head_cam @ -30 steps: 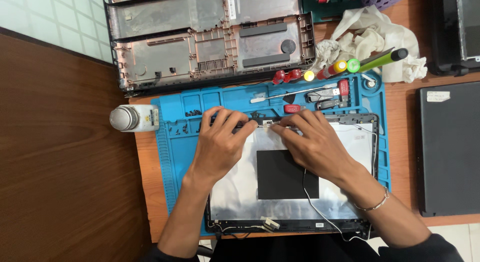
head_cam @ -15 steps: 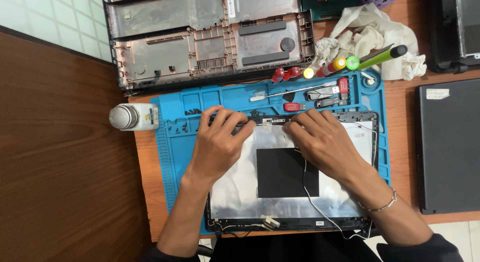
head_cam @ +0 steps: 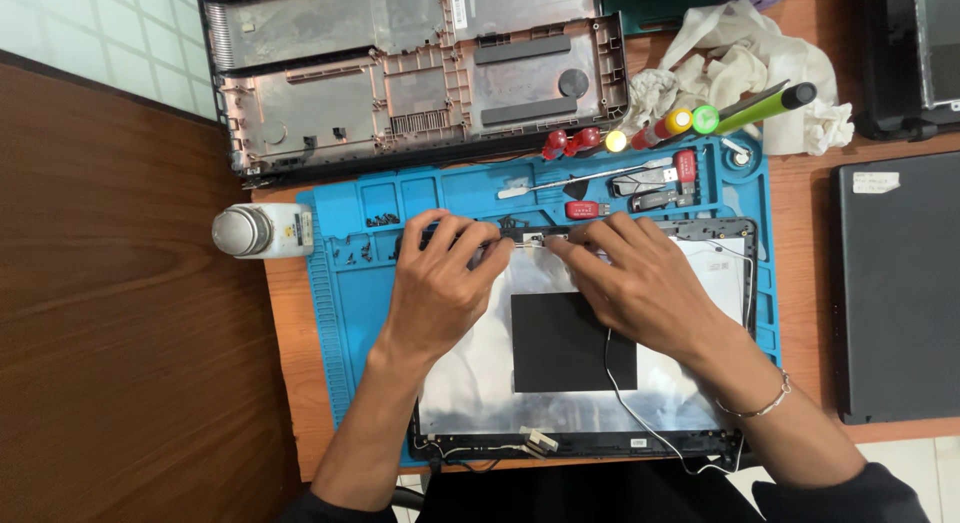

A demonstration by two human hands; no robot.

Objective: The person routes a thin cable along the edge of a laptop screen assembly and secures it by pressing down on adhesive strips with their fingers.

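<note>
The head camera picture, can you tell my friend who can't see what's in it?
Two hands, the left hand and right hand, press their fingertips on the top edge of an opened laptop lid lying on a blue work mat. Screwdrivers, a bare laptop base shell and a small white bottle sit nearby.

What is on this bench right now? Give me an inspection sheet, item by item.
Surface: wooden table with a blue repair mat on it.
Job's things: laptop lid panel, silver inside with a black square patch, lies on the mat.
Clutter: screwdrivers, crumpled white cloth, white bottle, small black screws.
Hands: left hand and right hand both press fingers along the panel's top edge.
Cables: thin black wire across the panel.
Surroundings: stripped laptop base shell, closed dark laptop, white tiled floor.
</note>
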